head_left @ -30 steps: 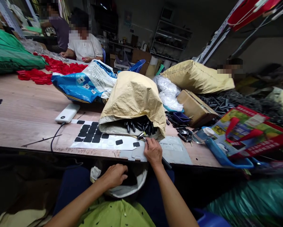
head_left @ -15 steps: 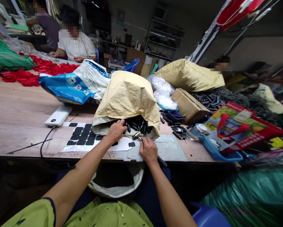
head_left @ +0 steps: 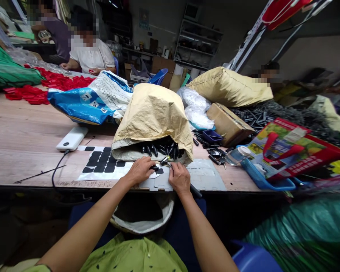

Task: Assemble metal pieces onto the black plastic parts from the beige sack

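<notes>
A small black tubular piece (head_left: 153, 168) is pinched in my left hand (head_left: 139, 170), just in front of the sack's mouth. My right hand (head_left: 180, 178) grips a small hammer (head_left: 164, 160); its metal head points toward the sack and the dark handle end sticks out below the palm. Several black tubular pieces (head_left: 173, 149) fill the open mouth of the beige sack (head_left: 155, 113). Under my hands lie a grey board (head_left: 205, 173) and a white sheet (head_left: 97, 176) carrying black rounded-square patches (head_left: 99, 161). The tips of my left fingers are partly hidden.
At left are a white power bank (head_left: 72, 138) with a cable and a blue-and-white bag (head_left: 79, 102). A blue tray (head_left: 260, 181), clear jar (head_left: 238, 155) and cardboard box (head_left: 228, 126) stand at right. Below the table edge is an open sack (head_left: 144, 229). Co-workers sit beyond.
My left hand has come back from the sack's mouth toward me, bringing a black tubular piece out with it. My right hand stays near the same spot with the hammer.
</notes>
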Demonstrator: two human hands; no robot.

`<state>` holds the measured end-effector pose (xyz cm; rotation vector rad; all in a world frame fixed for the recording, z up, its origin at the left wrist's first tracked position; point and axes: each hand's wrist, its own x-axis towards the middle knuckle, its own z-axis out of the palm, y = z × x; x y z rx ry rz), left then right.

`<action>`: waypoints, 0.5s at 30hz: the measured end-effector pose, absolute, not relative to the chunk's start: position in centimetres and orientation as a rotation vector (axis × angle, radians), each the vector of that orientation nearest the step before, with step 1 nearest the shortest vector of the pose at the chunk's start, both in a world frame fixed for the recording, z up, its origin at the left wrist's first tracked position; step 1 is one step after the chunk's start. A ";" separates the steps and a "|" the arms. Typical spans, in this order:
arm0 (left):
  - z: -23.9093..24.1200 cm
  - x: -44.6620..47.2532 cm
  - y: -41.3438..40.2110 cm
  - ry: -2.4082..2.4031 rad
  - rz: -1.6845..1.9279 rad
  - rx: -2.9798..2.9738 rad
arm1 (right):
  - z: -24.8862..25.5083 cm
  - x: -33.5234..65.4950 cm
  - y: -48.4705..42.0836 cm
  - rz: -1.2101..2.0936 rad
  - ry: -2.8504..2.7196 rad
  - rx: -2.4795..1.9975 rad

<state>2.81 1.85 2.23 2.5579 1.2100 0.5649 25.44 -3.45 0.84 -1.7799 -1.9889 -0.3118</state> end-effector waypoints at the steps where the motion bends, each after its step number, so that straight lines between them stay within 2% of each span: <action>1: 1.6 2.6 1.9 1.212 0.612 2.511 | 0.8 25.4 -3.5 -0.311 -1.991 -1.781; 6: -0.1 1.9 2.1 1.191 0.831 2.336 | 1.0 25.3 -3.5 -0.312 -1.989 -1.797; 15: 0.1 1.8 2.3 1.198 0.829 2.237 | 2.0 25.8 -3.3 -0.059 -1.883 -1.700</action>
